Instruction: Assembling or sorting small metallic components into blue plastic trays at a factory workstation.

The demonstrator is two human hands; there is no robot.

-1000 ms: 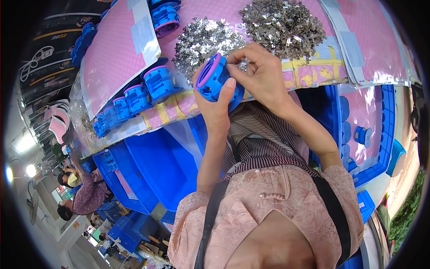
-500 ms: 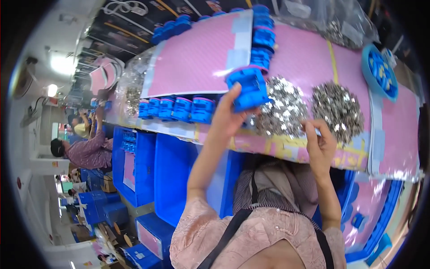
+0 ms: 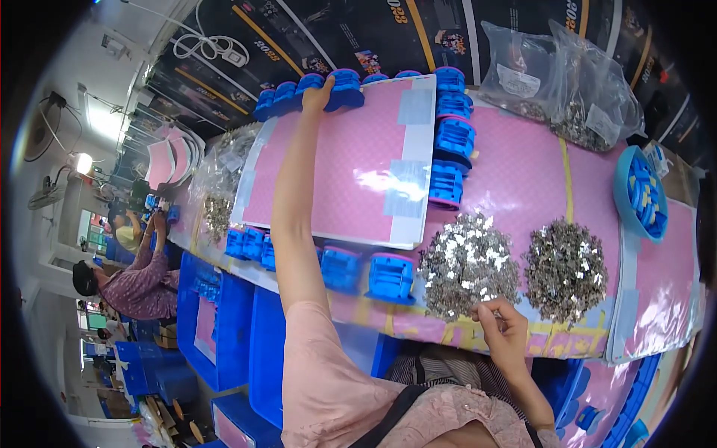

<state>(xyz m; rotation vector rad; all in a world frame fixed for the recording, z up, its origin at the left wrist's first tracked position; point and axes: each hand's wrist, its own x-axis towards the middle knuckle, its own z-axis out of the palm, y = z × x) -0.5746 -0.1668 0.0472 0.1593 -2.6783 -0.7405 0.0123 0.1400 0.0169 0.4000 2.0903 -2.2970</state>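
Note:
My left arm stretches across a stack of pink boards (image 3: pixel 351 164) to the back row. There my left hand (image 3: pixel 320 95) has its fingers closed on a blue plastic housing (image 3: pixel 346 91) with a pinkish rim. My right hand (image 3: pixel 504 332) is held at the near edge of a pile of small shiny metal pieces (image 3: pixel 470 261), thumb and forefinger pinched together. What the pinch holds, if anything, is too small to make out. Another blue housing (image 3: pixel 391 278) stands at the table's near edge, left of that pile.
More blue housings (image 3: pixel 455 138) line the boards' sides. A second metal pile (image 3: pixel 567 269) lies to the right. Beyond are plastic bags (image 3: pixel 590 97) and a light-blue basin (image 3: pixel 621 198) of blue and yellow parts. Blue crates (image 3: pixel 224 328) stand below left; a co-worker (image 3: pixel 134 291) works farther left.
My left hand has let go of the blue housing it held near the metal pile and reached to the back row. My right hand stays pinched by the pile. The view has shifted.

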